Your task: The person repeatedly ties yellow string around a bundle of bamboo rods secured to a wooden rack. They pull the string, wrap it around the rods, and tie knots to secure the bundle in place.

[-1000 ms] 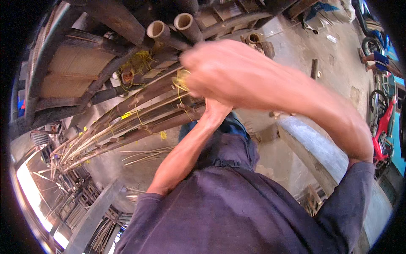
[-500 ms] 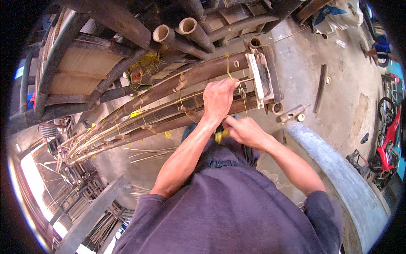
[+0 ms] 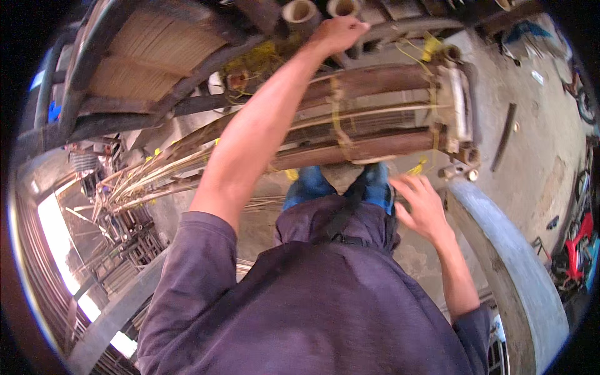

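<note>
My left hand (image 3: 340,32) is raised at the far side with its fingers curled closed. Whatever it may hold is too small to make out. Just beyond it are the ends of two thick bamboo tubes (image 3: 300,11). Fingers apart, my right hand (image 3: 422,203) is by my right knee, close below a small bunch of yellow string (image 3: 417,167). Across my front stretches a bamboo frame of two brown poles (image 3: 387,78) with thin strips (image 3: 369,119) between them. Yellow string is wound about it, and another yellow bundle (image 3: 431,47) hangs at its far right corner.
Dark bamboo furniture with a slatted panel (image 3: 156,44) stands at the far left. A grey concrete ledge (image 3: 500,237) curves along my right. On the floor at right lies a dark bamboo length (image 3: 504,137), with a red motorbike (image 3: 578,247) beyond.
Both hands have left the string at the frame's right end and moved apart. My left hand has gone up and away; my right hand has opened and shifted right. The view has turned.
</note>
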A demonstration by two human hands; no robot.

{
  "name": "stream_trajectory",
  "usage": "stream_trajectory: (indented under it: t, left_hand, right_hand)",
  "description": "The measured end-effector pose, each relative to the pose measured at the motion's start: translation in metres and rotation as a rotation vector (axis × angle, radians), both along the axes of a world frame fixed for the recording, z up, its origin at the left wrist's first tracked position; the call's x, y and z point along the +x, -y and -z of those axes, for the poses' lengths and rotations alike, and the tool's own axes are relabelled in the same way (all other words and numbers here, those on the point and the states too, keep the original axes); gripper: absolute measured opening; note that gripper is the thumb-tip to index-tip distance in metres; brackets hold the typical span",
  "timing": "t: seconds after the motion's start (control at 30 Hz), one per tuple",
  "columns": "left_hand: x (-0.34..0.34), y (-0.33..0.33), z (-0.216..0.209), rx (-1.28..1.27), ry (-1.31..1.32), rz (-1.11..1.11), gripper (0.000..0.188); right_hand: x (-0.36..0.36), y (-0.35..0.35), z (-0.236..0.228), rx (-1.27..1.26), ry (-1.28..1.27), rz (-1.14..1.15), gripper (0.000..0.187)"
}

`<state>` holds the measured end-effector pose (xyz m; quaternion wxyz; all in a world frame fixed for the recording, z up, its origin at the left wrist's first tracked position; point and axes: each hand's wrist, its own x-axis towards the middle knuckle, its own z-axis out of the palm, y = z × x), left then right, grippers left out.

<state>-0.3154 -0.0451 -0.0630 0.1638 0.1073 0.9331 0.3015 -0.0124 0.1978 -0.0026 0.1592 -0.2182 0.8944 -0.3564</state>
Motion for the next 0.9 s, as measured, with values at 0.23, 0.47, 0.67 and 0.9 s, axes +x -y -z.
stream_trajectory:
  t: [0.23,0.47,0.67,0.9]
  left_hand:
    - [0.057,0.22,-0.022,0.103,-0.203,-0.124,0.033]
    - [0.238,0.232,-0.025,0.194,-0.056,0.024,0.029]
    - [0.252,0.204,-0.031,0.046,-0.361,-0.171,0.018]
    - [0.246,0.201,-0.033,-0.048,-0.338,-0.093,0.02]
  right_hand:
    - [0.034,0.23,0.012,-1.23,1.407,0.667,0.071]
    - [-0.039,0.256,-0.091,-0.164,0.071,0.059,0.01]
    - [-0.18,0.361,-0.134,-0.152,-0.177,-0.585,0.024]
    - [-0.193,0.338,0.01,-0.758,0.563,0.312,0.029]
